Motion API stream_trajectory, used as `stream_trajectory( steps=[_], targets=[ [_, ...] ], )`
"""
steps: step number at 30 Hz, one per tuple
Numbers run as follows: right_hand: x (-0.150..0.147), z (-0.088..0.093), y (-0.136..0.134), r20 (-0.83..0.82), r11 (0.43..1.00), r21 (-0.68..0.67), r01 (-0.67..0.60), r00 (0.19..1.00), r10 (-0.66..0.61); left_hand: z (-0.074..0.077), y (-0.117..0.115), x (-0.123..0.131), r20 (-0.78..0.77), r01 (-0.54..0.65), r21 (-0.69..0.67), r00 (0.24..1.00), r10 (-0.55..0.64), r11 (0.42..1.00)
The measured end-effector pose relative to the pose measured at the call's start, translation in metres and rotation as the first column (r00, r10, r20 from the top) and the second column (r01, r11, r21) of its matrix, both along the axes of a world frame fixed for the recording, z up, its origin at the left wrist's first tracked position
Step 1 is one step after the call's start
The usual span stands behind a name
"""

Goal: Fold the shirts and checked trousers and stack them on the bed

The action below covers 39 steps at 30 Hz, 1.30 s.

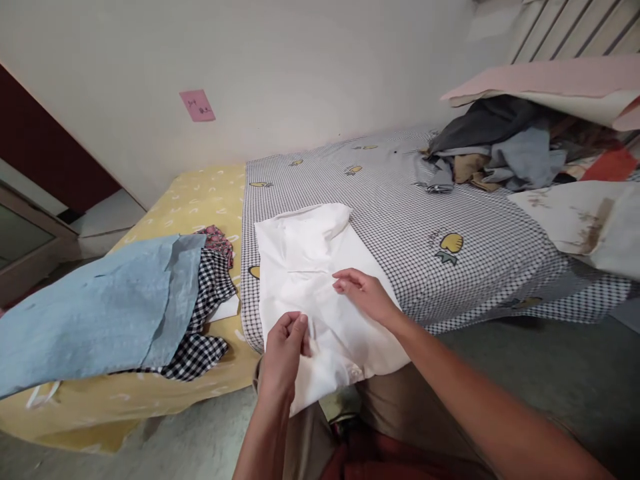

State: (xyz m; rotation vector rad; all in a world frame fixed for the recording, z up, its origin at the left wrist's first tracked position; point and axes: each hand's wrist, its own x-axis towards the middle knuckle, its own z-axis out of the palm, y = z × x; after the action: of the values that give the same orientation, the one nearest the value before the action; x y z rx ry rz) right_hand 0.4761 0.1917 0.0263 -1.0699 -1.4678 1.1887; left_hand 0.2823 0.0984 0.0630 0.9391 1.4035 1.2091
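A white cloth garment [320, 240] lies spread over the front edge of the bed and down toward my lap; its exact kind is unclear. At its lower left, my left hand [289, 343] is closed with thumb and forefinger pinching a raised fold of the fabric. My right hand [363, 291] rests over the middle of the garment, fingers stretched forward and slightly bent, holding nothing. Creases run between the two hands, and the garment's near hem hangs in front of my knees.
To the left, a light blue cloth [100, 303] lies over black-and-white checked clothing [213, 287] on a yellow sheet [200, 190]. Dark and grey clothes [520, 143] are heaped at the right on the checked bedsheet [320, 177]. A pink note [197, 105] is on the wall.
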Motion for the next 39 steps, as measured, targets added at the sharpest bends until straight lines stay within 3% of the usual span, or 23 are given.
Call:
stream_trajectory(
  steps=[2, 4, 6, 8, 10, 12, 14, 17, 18, 20, 22, 25, 27, 29, 31, 33, 36, 39],
  targets=[
    [0.008, 0.007, 0.002, -0.048, 0.991, 0.036, 0.127, 0.991, -0.125, 0.008, 0.007, 0.007, 0.053, 0.145, 0.058, 0.988, -0.148, 0.988],
    [0.016, 0.015, -0.001, -0.102, 0.977, 0.058, 0.207, 0.974, -0.201, 0.011, 0.010, 0.011, 0.068, 0.201, 0.131, 0.975, -0.211, 0.971],
    [0.022, 0.021, -0.010, -0.141, 0.967, 0.075, 0.242, 0.963, -0.230, 0.007, 0.007, 0.013, -0.025, 0.099, 0.185, 0.995, -0.096, 0.978],
    [0.024, 0.023, -0.026, -0.148, 0.966, 0.078, 0.248, 0.961, -0.235, -0.005, -0.002, 0.010, -0.234, -0.060, 0.259, 0.964, 0.123, 0.964],
    [0.023, 0.022, -0.045, -0.120, 0.973, 0.055, 0.223, 0.969, -0.216, -0.023, -0.016, 0.004, -0.489, -0.079, 0.373, 0.830, 0.268, 0.925],
    [0.019, 0.018, -0.062, -0.086, 0.991, -0.016, 0.135, 0.987, -0.136, -0.042, -0.031, -0.001, -0.722, 0.092, 0.410, 0.641, 0.261, 0.908],
    [0.013, 0.010, -0.072, -0.088, 0.987, -0.151, -0.049, 0.995, 0.036, -0.059, -0.043, -0.006, -0.889, 0.255, 0.306, 0.422, 0.179, 0.917],
    [0.007, -0.006, -0.071, -0.118, 0.903, -0.316, -0.291, 0.956, 0.268, -0.079, -0.052, -0.013, -0.986, 0.261, 0.130, 0.137, 0.096, 0.957],
    [0.008, -0.013, -0.068, -0.090, 0.907, -0.306, -0.288, 0.958, 0.274, -0.084, -0.052, -0.014, -0.994, 0.244, 0.097, 0.071, 0.082, 0.965],
    [0.012, -0.026, -0.059, 0.025, 0.974, -0.167, -0.155, 0.987, 0.161, -0.090, -0.051, -0.017, -0.998, 0.229, 0.063, -0.005, 0.066, 0.971],
    [0.020, -0.034, -0.054, 0.128, 0.999, 0.037, 0.017, 0.992, -0.021, -0.093, -0.048, -0.018, -0.998, 0.216, 0.052, -0.022, 0.058, 0.975],
    [0.030, -0.035, -0.060, 0.248, 0.962, 0.241, 0.132, 0.950, -0.192, -0.092, -0.046, -0.018, -0.999, 0.197, 0.038, -0.017, 0.042, 0.980],
    [0.029, -0.032, -0.073, 0.371, 0.928, 0.361, 0.093, 0.898, -0.234, -0.091, -0.046, -0.018, -0.999, 0.205, 0.026, -0.020, 0.030, 0.978],
    [0.024, -0.032, -0.085, 0.528, 0.889, 0.455, -0.045, 0.818, -0.229, -0.091, -0.047, -0.019, -1.000, 0.220, 0.009, -0.025, 0.014, 0.975],
    [0.019, -0.040, -0.092, 0.680, 0.860, 0.464, -0.211, 0.707, -0.193, -0.091, -0.047, -0.023, -1.000, 0.233, -0.011, -0.027, -0.005, 0.972],
    [0.019, -0.054, -0.090, 0.783, 0.857, 0.418, -0.300, 0.598, -0.173, -0.092, -0.047, -0.028, -0.999, 0.244, -0.029, -0.029, -0.023, 0.969],
    [0.027, -0.076, -0.081, 0.839, 0.876, 0.380, -0.296, 0.509, -0.192, -0.091, -0.045, -0.036, -0.998, 0.266, -0.064, -0.030, -0.058, 0.962],
    [0.042, -0.089, -0.074, 0.826, 0.885, 0.403, -0.235, 0.510, -0.241, -0.089, -0.045, -0.040, -0.996, 0.283, -0.092, -0.021, -0.089, 0.955]
  ],
)
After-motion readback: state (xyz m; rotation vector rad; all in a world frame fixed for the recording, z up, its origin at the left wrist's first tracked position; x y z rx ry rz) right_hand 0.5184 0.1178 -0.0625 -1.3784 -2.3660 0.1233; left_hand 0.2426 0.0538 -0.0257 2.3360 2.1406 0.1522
